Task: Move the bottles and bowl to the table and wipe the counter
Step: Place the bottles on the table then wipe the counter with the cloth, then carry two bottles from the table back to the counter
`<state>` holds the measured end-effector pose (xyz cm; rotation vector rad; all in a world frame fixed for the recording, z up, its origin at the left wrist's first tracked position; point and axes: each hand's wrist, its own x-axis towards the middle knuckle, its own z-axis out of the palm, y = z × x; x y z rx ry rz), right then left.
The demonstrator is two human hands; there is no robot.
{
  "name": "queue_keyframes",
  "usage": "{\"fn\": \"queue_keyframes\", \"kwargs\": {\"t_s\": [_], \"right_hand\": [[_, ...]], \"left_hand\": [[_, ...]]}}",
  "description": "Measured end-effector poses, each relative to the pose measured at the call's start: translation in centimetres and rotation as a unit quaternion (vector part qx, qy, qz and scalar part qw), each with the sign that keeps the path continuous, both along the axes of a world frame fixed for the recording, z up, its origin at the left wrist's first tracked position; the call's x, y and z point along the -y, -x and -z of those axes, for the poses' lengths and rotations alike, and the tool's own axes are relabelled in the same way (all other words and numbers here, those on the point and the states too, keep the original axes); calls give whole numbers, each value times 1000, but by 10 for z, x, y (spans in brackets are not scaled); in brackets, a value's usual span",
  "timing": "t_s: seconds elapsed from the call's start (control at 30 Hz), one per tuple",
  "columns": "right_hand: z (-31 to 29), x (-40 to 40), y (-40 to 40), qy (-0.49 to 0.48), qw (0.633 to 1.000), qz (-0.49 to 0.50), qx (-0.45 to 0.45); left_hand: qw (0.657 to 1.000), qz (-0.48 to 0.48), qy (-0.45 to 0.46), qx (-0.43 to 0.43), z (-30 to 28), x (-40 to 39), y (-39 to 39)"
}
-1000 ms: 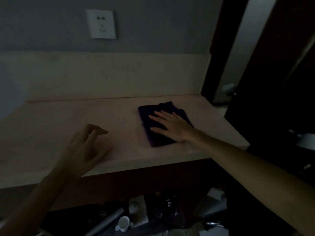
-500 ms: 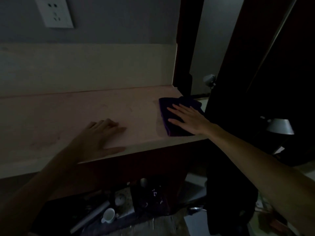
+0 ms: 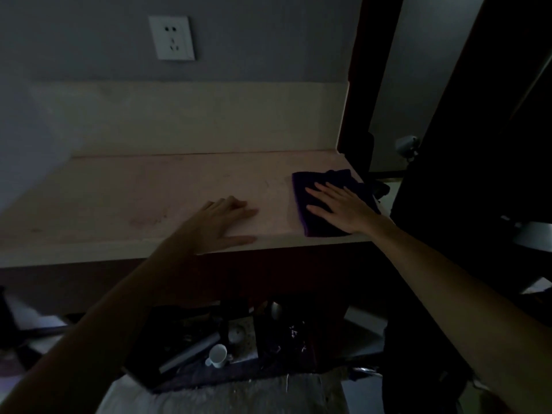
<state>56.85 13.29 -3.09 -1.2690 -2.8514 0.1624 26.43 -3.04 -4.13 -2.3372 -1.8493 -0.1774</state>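
A pale counter runs across the dim view below a light backsplash. At its right end lies a folded dark purple cloth. My right hand presses flat on the cloth with straight, spread fingers. My left hand rests palm down on the bare counter near its front edge, fingers straight and thumb along the edge. No bottles or bowl are in view.
A white wall socket sits above the backsplash. Dark door frames stand right of the counter. Under the counter lie clutter, a white cup and a grey tube. A metal lamp shade is at right.
My right hand has slid the cloth from the counter's middle to its right end. My left hand came down from the air and now lies flat on the counter.
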Motion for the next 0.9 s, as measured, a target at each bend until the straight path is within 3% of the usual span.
{"fn": "queue_keyframes", "kwargs": {"t_s": [0.13, 0.2, 0.27, 0.37, 0.47, 0.53, 0.6, 0.67, 0.73, 0.83, 0.9], "right_hand": [[-2, 9, 6, 30, 998, 40, -44], [3, 35, 15, 43, 982, 64, -173], [14, 82, 27, 21, 947, 55, -316], [53, 171, 41, -9, 881, 20, -472], [136, 246, 43, 144, 857, 58, -491], [207, 285, 36, 300, 855, 94, -413], [274, 317, 25, 428, 861, 102, -255], [330, 340, 16, 494, 861, 75, -98], [389, 353, 17, 519, 853, 41, 23], [383, 389, 58, 524, 842, -15, 124], [380, 410, 94, 528, 825, -45, 198]], "left_hand": [[1000, -4, 17, 11, 1, 2, 0], [999, -18, 35, 22, 1, 7, -3], [994, -23, 21, 101, -1, 23, -9], [961, 11, -115, 251, 10, 81, -20], [923, -85, -160, 338, 59, 178, -22], [887, -207, -128, 392, 116, 250, -15], [805, -366, -52, 464, 182, 326, -14], [668, -529, 34, 522, 245, 411, -25], [533, -632, 58, 560, 289, 487, -51], [302, -726, 12, 618, 321, 581, -115], [166, -759, -11, 629, 341, 631, -161]]}}
